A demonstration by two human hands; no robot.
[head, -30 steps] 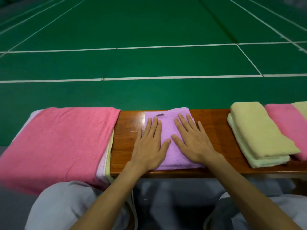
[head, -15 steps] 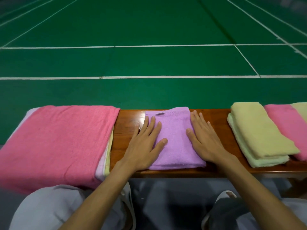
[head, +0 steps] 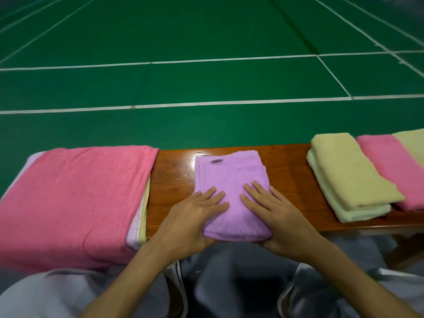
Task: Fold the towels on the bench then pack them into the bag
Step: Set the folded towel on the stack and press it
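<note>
Terrycloth all round: the lilac towel (head: 229, 180), folded into a thick rectangle, lies mid-way along the glossy wooden table (head: 174, 177), its near edge overhanging. I see the left grip (head: 190, 219) and right grip (head: 280, 221) each pinching that edge, fingers flat on top, thumbs tucked beneath. A spread pink towel (head: 73, 198) lies to the left over paler layers; a folded yellow towel (head: 348, 175) lies to the right.

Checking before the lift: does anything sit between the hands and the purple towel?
Nothing visible: left hand and right hand hold the purple towel directly, fingers on top, thumbs hidden under its near edge.
</note>
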